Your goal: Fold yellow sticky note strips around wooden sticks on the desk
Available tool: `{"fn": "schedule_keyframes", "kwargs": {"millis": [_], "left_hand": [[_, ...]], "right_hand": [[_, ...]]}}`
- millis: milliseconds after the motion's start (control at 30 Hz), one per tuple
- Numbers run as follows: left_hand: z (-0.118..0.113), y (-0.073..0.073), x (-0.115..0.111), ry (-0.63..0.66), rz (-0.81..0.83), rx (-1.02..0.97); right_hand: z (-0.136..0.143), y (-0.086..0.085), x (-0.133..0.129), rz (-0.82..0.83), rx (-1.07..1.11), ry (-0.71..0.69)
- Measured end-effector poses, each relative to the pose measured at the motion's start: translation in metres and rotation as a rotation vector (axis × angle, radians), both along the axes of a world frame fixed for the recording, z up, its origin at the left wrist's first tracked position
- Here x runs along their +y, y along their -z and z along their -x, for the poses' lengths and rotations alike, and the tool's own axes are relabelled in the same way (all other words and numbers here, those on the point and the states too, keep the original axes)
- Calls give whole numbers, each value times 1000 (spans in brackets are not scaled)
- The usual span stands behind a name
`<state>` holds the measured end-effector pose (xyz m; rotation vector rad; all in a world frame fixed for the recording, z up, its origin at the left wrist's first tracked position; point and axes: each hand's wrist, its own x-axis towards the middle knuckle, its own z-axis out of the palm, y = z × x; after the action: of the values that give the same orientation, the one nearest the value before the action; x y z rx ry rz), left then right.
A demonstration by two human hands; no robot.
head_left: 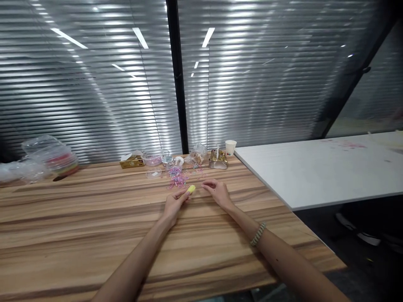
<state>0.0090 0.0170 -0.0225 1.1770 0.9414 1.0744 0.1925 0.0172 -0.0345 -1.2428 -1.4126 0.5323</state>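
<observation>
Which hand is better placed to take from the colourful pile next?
Probably the right hand: it is near the pile, while the left hand grips a yellow piece. Whether the right pinches something tiny is unclear.

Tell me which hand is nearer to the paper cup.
Right. The right hand is on the near side of the paper cup, slightly left of it; the left hand, holding a small yellow piece, is farther left and farther from it.

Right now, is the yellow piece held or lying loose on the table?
Held: the left hand pinches the yellow piece, which pokes out beyond the grip.
</observation>
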Motion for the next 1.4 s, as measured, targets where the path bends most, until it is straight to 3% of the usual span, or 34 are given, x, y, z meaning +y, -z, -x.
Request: {"fn": "schedule_keyframes", "kwargs": {"millis": [167,367,500,1400], "left_hand": [[0,0,0,28,9,-29],[-1,-2,-1,-20,18,-27],[-2,-1,0,-11,15,-31],[-2,4,1,22,-36,13]], "right_hand": [[0,4,1,49,-8,41],[1,4,-6,-49,-465,-17],[0,6,-6,-84,-629,-50],[0,4,-6,-26,-735,2]]}}
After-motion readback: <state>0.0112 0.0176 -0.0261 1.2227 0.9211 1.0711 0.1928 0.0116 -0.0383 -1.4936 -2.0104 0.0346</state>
